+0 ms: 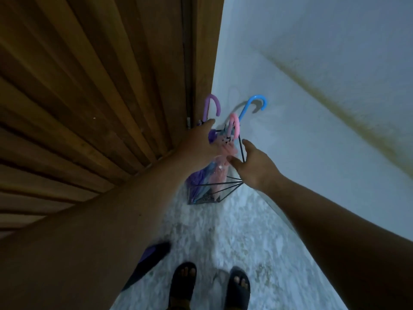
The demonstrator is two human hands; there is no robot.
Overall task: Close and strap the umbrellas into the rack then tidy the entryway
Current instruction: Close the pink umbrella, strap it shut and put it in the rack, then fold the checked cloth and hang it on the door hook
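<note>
Three closed umbrellas stand in a black wire rack [232,186] in the corner between door and wall. Their hooked handles are purple [212,106], pink [234,124] and blue [254,104]. My left hand [201,142] reaches over the rack's top beside the purple umbrella, fingers spread, and covers part of it. My right hand [252,164] hovers at the rack's right side with thumb and fingers apart, close to the pink umbrella's folded canopy [221,171]. Neither hand clearly grips anything.
A ribbed wooden door [89,97] fills the left. A pale wall [312,108] runs on the right. On the speckled floor [223,231], a loose dark slipper [147,262] lies by my left arm; my sandalled feet [210,285] stand below.
</note>
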